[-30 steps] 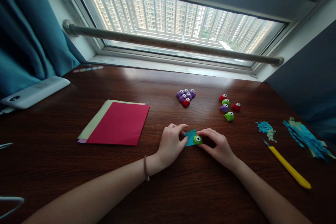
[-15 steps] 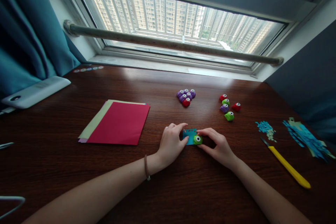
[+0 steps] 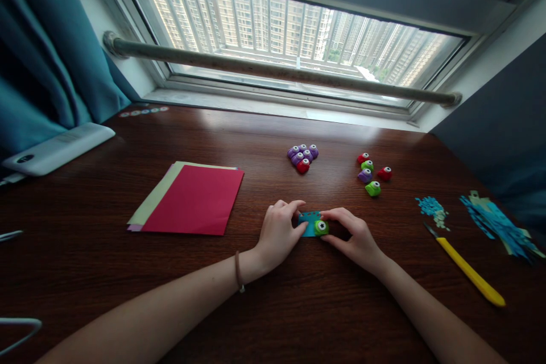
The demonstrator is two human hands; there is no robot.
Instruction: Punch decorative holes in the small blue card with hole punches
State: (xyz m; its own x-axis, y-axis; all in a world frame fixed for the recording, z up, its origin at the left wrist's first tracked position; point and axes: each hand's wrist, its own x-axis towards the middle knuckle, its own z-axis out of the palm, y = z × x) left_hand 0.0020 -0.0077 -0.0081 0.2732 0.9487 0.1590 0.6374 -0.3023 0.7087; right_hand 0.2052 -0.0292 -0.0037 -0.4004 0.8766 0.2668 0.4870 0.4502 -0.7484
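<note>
Blue paper (image 3: 307, 224), a small piece, lies just below the middle of the frame, held between both hands together with a green punch (image 3: 321, 227) that sits on its right edge. Largest in view is the dark wooden worktop (image 3: 170, 290), which fills the lower half. On it, left of the middle, lies a stack of paper sheets (image 3: 190, 199) with a red sheet on top. The left hand (image 3: 279, 233) pinches the left edge of the blue paper with its fingers. The right hand (image 3: 356, 237) is closed on the green punch, the fingertips on top of it. At the lower right lies a yellow knife (image 3: 469, 272), with blue paper scraps (image 3: 495, 222) above it. Two groups of small punches (image 3: 302, 157) stand above the hands, the second group (image 3: 372, 174) further to the right.
</note>
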